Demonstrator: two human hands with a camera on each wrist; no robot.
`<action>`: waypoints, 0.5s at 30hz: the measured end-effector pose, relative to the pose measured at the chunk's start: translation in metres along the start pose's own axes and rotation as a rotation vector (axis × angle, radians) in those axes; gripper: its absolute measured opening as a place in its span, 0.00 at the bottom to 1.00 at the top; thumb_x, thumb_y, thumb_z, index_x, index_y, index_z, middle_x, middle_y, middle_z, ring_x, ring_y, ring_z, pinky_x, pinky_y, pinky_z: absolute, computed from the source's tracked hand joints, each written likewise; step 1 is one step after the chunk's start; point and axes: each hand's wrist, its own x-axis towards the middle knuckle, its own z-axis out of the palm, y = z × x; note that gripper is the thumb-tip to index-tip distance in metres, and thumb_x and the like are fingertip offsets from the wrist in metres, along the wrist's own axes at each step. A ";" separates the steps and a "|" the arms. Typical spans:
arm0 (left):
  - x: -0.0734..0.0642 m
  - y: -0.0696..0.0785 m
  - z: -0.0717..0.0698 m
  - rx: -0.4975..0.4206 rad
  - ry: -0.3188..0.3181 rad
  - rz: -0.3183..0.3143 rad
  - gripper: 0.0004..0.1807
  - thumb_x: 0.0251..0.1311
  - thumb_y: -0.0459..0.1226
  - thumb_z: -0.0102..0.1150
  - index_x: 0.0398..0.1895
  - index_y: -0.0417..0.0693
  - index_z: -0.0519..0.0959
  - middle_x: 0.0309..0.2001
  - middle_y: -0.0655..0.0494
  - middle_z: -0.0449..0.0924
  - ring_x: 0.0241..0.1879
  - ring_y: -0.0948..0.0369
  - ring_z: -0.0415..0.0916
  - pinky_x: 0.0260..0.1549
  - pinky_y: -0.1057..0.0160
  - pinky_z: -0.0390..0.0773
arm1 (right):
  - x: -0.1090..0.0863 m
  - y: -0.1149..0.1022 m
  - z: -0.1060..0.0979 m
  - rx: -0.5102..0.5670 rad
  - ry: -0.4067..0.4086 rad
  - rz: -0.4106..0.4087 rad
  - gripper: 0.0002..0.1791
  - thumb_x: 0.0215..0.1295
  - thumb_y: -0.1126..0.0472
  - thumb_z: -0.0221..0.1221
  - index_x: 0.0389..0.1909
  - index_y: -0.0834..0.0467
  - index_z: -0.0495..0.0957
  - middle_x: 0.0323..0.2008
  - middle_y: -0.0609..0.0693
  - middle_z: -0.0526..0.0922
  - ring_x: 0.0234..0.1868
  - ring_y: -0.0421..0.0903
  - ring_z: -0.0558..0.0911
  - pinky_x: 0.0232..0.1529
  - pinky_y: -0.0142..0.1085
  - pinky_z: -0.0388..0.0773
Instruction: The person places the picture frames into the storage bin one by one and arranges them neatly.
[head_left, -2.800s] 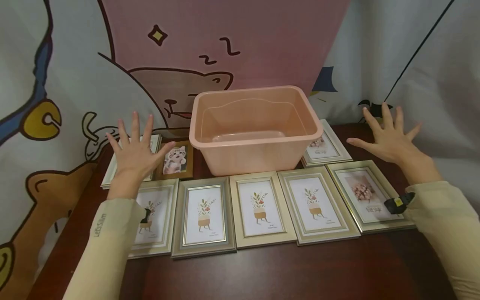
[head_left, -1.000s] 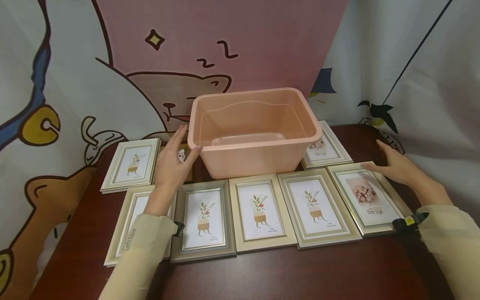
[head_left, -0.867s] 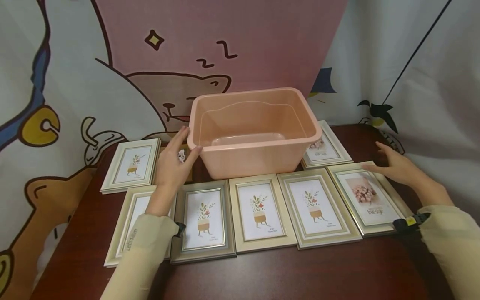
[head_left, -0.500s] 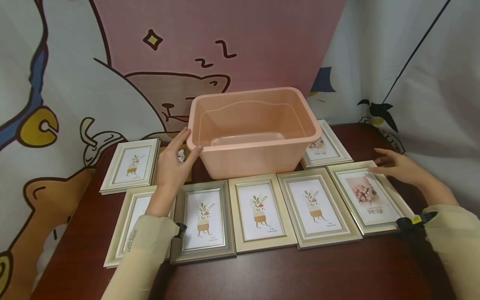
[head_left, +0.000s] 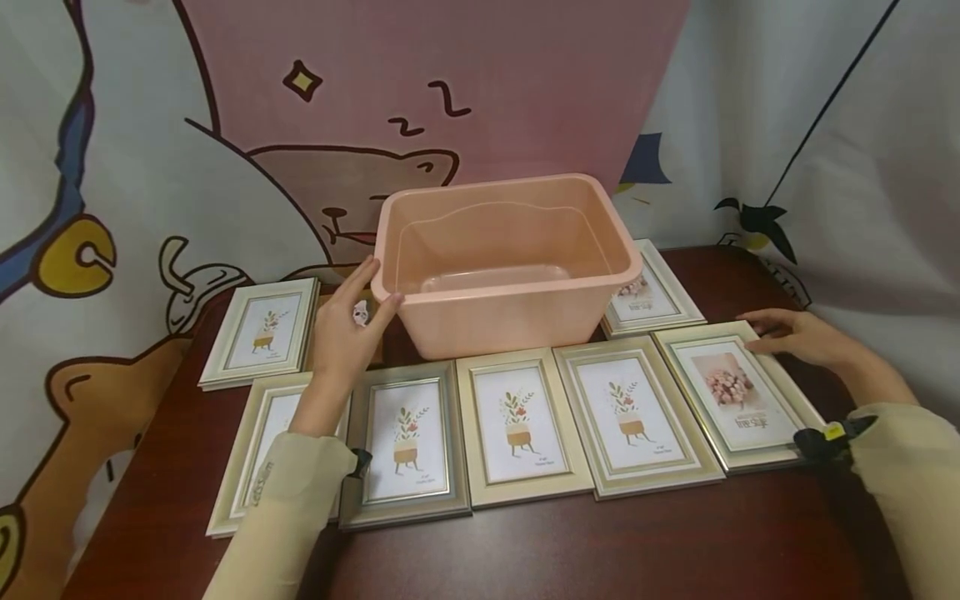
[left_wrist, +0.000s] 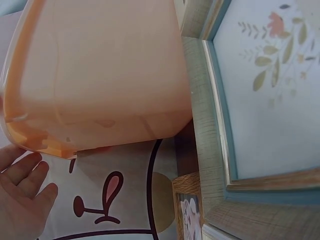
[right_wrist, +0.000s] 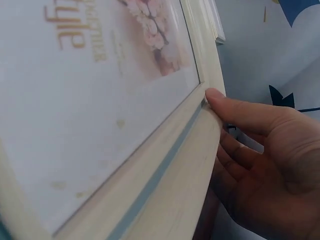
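Observation:
An empty pink plastic tub [head_left: 504,323] stands at the back middle of the dark table. My left hand [head_left: 347,327] lies with straight fingers against the tub's front left corner; in the left wrist view the fingers [left_wrist: 24,186] sit just below the tub [left_wrist: 100,70]. At the right end of the front row lies a pale picture frame with a pink flower print [head_left: 738,392]. My right hand [head_left: 797,337] holds that frame's far right edge. The right wrist view shows the thumb on top of the frame [right_wrist: 90,100] and the fingers [right_wrist: 250,165] curled beside and under its edge.
Three more frames with plant prints [head_left: 517,425] lie side by side in the front row, and a fourth [head_left: 255,454] is partly under my left sleeve. Behind are a white frame [head_left: 258,329], a brown cat-photo frame [head_left: 360,312] and another frame [head_left: 648,292] right of the tub. Cartoon cloth hangs behind.
Both hands came down from a spread, raised pose. The left went to the tub's corner and has stayed there. The right slid onto the flower frame's edge and curled its fingers round it.

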 end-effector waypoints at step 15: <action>-0.001 0.001 -0.001 -0.014 -0.016 -0.038 0.33 0.64 0.51 0.62 0.72 0.57 0.69 0.73 0.60 0.67 0.72 0.52 0.66 0.70 0.46 0.68 | -0.009 0.000 -0.017 0.283 -0.004 -0.045 0.19 0.69 0.62 0.60 0.59 0.54 0.71 0.38 0.26 0.82 0.37 0.31 0.83 0.35 0.29 0.81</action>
